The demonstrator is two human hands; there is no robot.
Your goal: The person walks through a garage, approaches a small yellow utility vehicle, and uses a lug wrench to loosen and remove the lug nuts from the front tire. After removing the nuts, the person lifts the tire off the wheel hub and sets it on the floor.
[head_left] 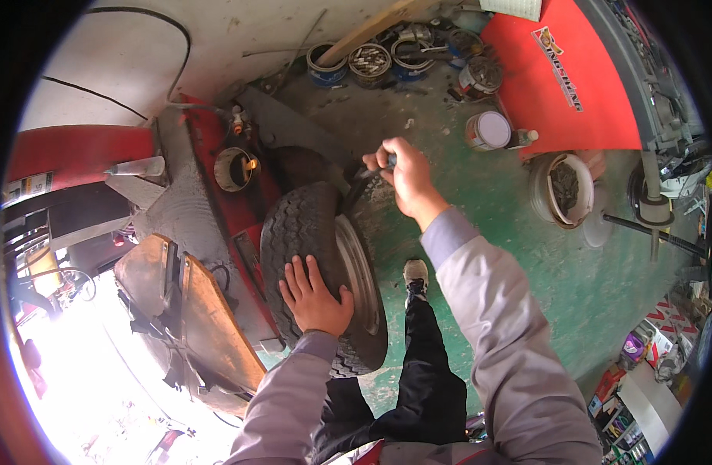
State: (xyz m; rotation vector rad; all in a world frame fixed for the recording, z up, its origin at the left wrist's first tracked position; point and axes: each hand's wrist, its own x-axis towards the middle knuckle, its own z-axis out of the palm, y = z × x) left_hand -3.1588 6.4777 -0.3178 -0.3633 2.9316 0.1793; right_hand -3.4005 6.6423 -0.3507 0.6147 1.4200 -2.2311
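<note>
A black tyre (300,221) on a silver wheel rim (357,275) stands upright against the side of a red and grey tyre-changing machine (187,190). My left hand (317,298) lies on its tread, fingers spread. My right hand (405,174) is closed round the handle (371,161) of the machine's dark swing arm (290,124). The arm's end reaches down beside the tyre's far edge; how it meets the tyre is partly hidden by the tyre and my hand.
An open can (233,169) sits on the machine. Buckets (370,62) of small parts line the wall. A white-lidded tub (489,130) stands by a red panel (565,85), near a round container (561,190). A worn wooden board (213,318) is at the left.
</note>
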